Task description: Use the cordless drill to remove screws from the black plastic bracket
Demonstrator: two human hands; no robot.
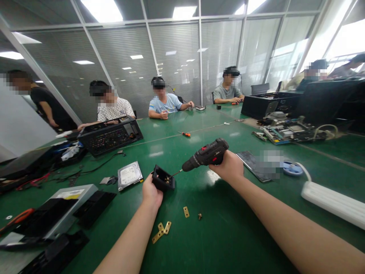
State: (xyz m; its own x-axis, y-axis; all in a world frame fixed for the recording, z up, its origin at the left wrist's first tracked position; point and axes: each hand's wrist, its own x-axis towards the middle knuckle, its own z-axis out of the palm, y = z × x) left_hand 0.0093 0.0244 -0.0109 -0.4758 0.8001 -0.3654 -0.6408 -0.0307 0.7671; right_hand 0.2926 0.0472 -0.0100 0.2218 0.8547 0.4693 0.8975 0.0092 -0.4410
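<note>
My left hand [152, 193] grips a small black box [163, 179], tilted with its open side up; small brass-coloured pieces show inside. In my right hand [228, 166] is a black power drill [205, 153], pointed down and left. The drill's thin bit reaches the box's right edge; whether it touches anything inside cannot be made out. Below the hands, a brass plate [186, 212] with two holes lies flat on the green table [222, 236]. Several similar brass plates [161, 229] lie in a group to its left, and a small screw [200, 216] is to its right.
A hard drive [129, 175] and metal and black drive parts [71, 201] are on the left. An orange screwdriver [186, 134] lies ahead. Circuit boards [293, 131], a flat dark device [253, 165] and a white power strip [333, 201] are right. Several people sit opposite.
</note>
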